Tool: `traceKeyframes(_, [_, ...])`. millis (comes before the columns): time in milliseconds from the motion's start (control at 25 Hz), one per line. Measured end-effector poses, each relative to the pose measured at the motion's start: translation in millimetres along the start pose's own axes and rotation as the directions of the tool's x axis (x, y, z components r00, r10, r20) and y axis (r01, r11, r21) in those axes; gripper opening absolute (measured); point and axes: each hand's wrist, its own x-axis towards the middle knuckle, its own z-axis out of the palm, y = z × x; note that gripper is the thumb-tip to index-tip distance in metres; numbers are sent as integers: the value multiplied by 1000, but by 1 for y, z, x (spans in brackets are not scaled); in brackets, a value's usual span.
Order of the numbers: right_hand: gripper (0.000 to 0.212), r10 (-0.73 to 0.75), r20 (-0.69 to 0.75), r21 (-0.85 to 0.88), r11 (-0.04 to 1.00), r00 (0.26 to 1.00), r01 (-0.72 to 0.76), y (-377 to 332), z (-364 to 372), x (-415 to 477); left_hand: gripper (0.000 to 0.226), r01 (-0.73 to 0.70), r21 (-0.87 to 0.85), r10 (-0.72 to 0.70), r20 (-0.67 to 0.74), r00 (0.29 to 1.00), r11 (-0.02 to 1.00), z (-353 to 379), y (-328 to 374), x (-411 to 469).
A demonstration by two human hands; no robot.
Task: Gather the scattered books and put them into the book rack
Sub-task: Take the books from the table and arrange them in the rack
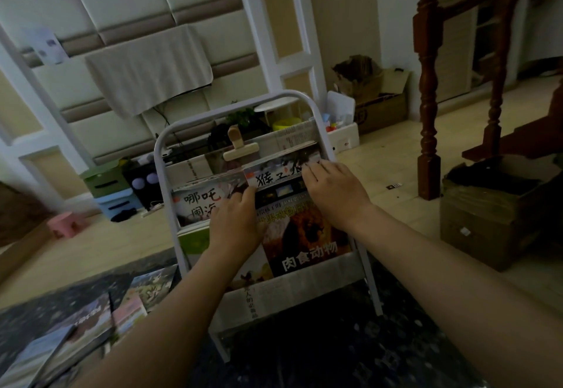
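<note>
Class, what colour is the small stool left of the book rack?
Pink; the stool shows best in the head view.

Both my bare forearms reach forward and converge. My left hand (236, 220) lies back-up, its fingers curled on the left edge of the book (274, 181). My right hand (335, 192), slightly higher, bends its fingers (313, 172) over the top right corner.

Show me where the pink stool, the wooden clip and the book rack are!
Pink stool (65, 220): head view, its round top.
Wooden clip (240, 151): head view, its wide lower bar.
Book rack (320, 272): head view, its lower front pocket wall.
</note>
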Motion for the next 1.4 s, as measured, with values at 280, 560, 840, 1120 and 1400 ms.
traceKeyframes(280, [62,26,98,-6,1000,995,-25,-6,4,0,95,12,42,-13,29,1000,999,6,-1,0])
traceKeyframes(560, [74,73,148,-61,996,986,-65,-16,7,1,89,-19,9,19,-32,999,1000,11,-1,-2])
traceKeyframes(840, [77,117,173,-30,993,978,-113,-21,-1,1,84,-9,-22,8,-29,1000,1000,11,1,-3])
traceKeyframes(1120, [88,157,236,-31,988,959,-154,-27,-8,0,80,19,-15,-19,15,1000,1000,9,2,-4])
traceKeyframes(1400, [92,196,310,-12,979,930,-203,-41,-29,5,87,-63,-206,83,90,992,977,-4,-15,-13])
